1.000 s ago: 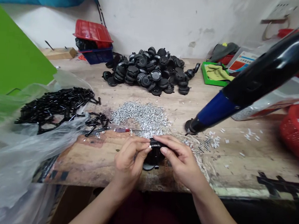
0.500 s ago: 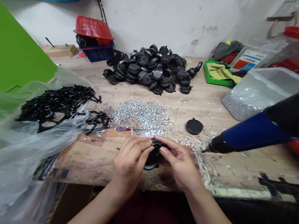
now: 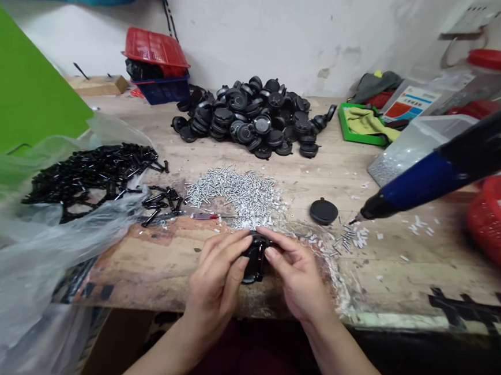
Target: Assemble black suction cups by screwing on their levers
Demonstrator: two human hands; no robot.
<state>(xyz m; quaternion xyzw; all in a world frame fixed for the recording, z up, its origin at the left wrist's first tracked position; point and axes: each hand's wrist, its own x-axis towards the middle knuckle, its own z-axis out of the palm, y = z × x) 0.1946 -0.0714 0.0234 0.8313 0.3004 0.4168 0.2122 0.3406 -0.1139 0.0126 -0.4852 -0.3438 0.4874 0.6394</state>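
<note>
Low mid-frame, the left hand (image 3: pixel 218 271) and right hand (image 3: pixel 302 278) hold a black piece (image 3: pixel 251 264), its up-and-down bar (image 3: pixel 261 253) nearer the right hand.

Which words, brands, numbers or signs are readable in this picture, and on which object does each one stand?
No text is readable.
Label on clear plastic, back right: a line of characters, too small and blurred to read.
Blue-and-black tool: no lettering I can make out.
Held black part: none I can make out.

Left hand (image 3: pixel 218 271): bare | right hand (image 3: pixel 303 279): bare | forearms (image 3: pixel 166 348): uncovered | dark maroon clothing (image 3: pixel 241 357): below the workbench (image 3: pixel 148 272)
</note>
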